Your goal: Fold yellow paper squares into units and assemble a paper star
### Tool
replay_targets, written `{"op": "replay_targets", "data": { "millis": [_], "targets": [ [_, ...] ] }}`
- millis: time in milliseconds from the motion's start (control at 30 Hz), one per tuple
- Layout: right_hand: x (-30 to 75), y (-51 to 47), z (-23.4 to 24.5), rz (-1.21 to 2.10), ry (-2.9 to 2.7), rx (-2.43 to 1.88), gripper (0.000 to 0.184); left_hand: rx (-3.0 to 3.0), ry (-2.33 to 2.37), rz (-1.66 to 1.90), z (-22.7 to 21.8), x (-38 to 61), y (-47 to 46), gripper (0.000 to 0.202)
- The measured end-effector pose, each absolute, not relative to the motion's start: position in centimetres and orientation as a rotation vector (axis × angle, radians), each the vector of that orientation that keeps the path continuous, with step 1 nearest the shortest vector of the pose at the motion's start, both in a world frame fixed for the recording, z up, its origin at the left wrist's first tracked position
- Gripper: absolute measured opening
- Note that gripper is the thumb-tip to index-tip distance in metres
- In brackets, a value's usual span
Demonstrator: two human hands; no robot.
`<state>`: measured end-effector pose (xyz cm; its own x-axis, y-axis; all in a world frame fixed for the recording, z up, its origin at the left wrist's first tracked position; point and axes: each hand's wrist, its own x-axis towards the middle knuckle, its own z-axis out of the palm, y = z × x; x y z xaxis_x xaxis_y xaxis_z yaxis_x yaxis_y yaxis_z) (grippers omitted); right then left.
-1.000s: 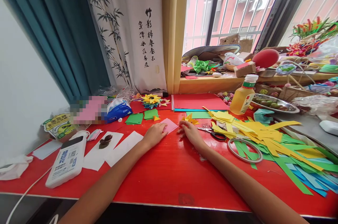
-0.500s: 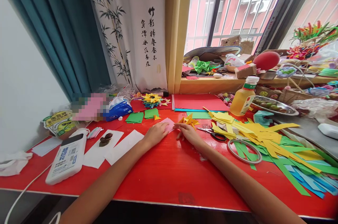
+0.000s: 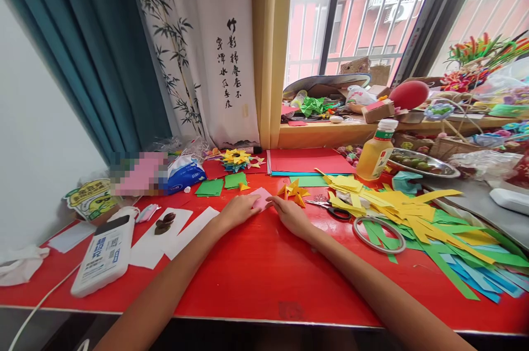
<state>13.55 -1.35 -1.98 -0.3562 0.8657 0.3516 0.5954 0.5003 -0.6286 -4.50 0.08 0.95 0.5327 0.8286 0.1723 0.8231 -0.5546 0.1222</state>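
A small pink paper (image 3: 262, 197) lies folded on the red table (image 3: 264, 268) in front of me. My left hand (image 3: 237, 211) rests on its left side with curled fingers pressing it down. My right hand (image 3: 289, 213) touches its right edge, fingers stretched flat toward it. Just beyond my right hand sits a folded orange paper star (image 3: 294, 191).
Scissors (image 3: 335, 210), a tape ring (image 3: 379, 235) and a heap of yellow, green and blue paper strips (image 3: 430, 224) lie at right. A juice bottle (image 3: 375, 154), red paper sheets (image 3: 309, 161), green squares (image 3: 210, 187), a white bottle (image 3: 104, 254) and white papers (image 3: 165, 232) surround the hands.
My right hand has slid left onto the pink paper's edge, and the paper now looks narrower, folded over. My left hand stays on it.
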Motion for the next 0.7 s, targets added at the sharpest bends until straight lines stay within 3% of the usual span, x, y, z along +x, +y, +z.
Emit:
{"op": "replay_targets", "data": {
  "millis": [533,700],
  "targets": [
    [13.66,-1.17,-1.92,0.596,-2.006,-1.105,0.027,2.822,1.478,0.234,1.04,-4.18,0.04,0.027],
    [13.71,-1.37,-1.67,0.776,-1.824,-1.100,0.030,2.858,1.561,0.239,0.80,-4.00,-0.12,0.026]
  ]
}}
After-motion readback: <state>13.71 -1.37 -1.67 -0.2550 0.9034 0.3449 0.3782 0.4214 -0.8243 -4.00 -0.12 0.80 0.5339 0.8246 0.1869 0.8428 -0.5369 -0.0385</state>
